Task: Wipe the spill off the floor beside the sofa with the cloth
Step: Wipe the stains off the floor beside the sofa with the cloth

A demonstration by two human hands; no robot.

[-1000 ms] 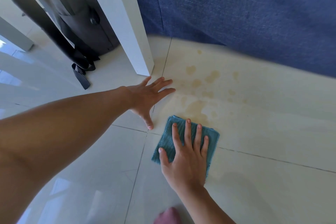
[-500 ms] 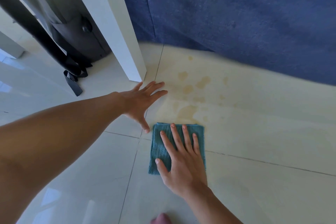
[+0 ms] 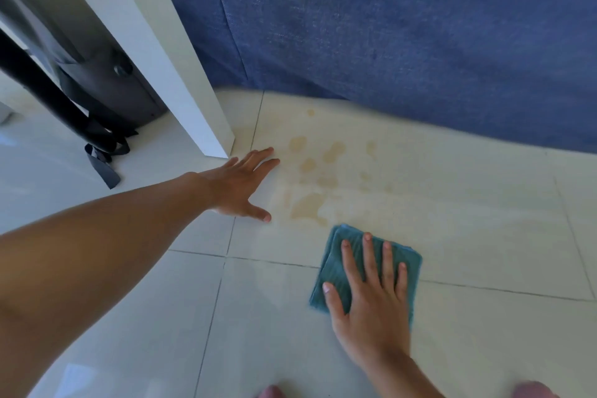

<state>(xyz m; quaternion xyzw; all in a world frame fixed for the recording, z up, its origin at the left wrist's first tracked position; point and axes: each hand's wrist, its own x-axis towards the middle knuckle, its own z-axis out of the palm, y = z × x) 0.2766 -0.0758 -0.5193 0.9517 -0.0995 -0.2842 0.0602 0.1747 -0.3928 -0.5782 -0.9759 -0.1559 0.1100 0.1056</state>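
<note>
A pale brown spill [image 3: 310, 207] of several blotches lies on the white tiled floor in front of the blue sofa [image 3: 403, 42]. A folded teal cloth [image 3: 332, 271] lies flat on the floor just below and to the right of the spill. My right hand [image 3: 368, 300] presses flat on the cloth, fingers spread and pointing toward the sofa. My left hand [image 3: 239, 184] rests flat on the floor left of the spill, fingers apart, holding nothing.
A white furniture leg [image 3: 181, 74] stands on the floor just beyond my left hand. A black bag with straps [image 3: 97, 100] sits behind it at the left. Floor tiles [image 3: 484, 333] stretch to the right and toward me.
My right hand has slid the cloth to the right and turned it slightly, below the spill. My left hand stays planted on the floor. The view has shifted.
</note>
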